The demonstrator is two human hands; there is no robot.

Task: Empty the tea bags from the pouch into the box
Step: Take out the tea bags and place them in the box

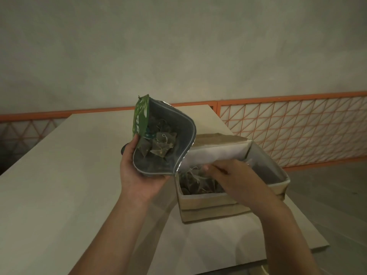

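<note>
From the head view, the left hand (139, 175) cups the green pouch (158, 139) from below, fingers curled round its lower edge, holding it in the air with the wide-open mouth turned toward the camera, just left of the cardboard box (208, 203). Several pyramid tea bags (160, 145) still lie inside the pouch, while more tea bags in the box (198, 183) already make a heap there. The right hand (230, 175) reaches down into the box with fingers bent, seemingly over a small bunch of bags, though whether it truly pinches them cannot be told. To do this step well, I would judge it best to bring the pouch mouth over the box opening and tip it lower, so the bags slide out rather than being picked a few at a time; their strings look likely to tangle, so a gentle shake should help, and the right hand could steady the raised flap (214, 153). The box stands near the right edge of a pale table (59, 185); behind it runs an orange lattice rail (297, 126) below a plain grey wall (178, 46)
</note>
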